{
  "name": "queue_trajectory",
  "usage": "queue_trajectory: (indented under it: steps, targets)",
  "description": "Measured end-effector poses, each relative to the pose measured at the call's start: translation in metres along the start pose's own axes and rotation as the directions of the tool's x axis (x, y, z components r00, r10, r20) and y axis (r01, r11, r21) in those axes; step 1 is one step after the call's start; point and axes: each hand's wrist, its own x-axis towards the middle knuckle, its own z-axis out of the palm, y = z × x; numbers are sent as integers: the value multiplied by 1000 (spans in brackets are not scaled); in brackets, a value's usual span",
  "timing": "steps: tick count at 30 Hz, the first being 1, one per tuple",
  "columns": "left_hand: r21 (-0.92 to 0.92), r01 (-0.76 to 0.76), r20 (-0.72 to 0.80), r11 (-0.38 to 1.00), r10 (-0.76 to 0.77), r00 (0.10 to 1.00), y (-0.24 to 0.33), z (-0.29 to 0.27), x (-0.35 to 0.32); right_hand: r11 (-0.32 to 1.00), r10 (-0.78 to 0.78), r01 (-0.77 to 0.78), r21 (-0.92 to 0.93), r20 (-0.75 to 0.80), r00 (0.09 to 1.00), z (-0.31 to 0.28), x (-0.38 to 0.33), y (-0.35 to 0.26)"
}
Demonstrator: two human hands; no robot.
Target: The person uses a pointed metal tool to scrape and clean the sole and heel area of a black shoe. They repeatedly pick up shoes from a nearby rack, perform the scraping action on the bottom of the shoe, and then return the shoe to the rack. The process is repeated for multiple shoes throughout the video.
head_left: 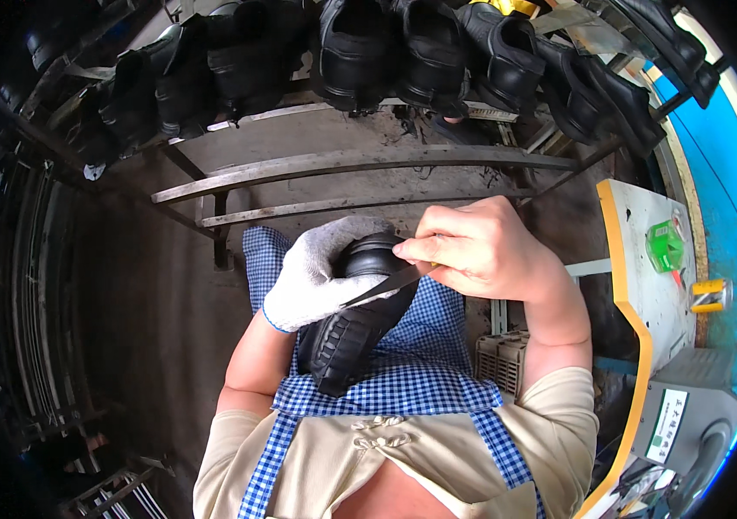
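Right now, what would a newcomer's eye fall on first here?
Probably the black ridged-soled shoe at centre, in the white-gloved left hand, with the bare right hand holding a slim dark blade-like strip across it. Above, a row of black shoes lines the top edge.

the gloved left hand [316,272] covers part of the black shoe [340,344], and the bare right hand [482,246] hides one end of the dark blade [390,285]. the top edge cuts off several racked shoes [355,65]; the far-left shelving [35,294] fades into shadow.
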Motion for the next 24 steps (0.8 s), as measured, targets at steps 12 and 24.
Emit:
queue_trajectory:
  steps: [12, 24]
  targets:
    - [177, 20, 151, 984, -47, 987, 3, 24, 11, 979, 130, -23, -205, 527, 840, -17, 13, -16]
    - [71, 71, 222, 995, -85, 971, -13, 25, 16, 962, 181, -245, 118, 392, 902, 4, -12, 15]
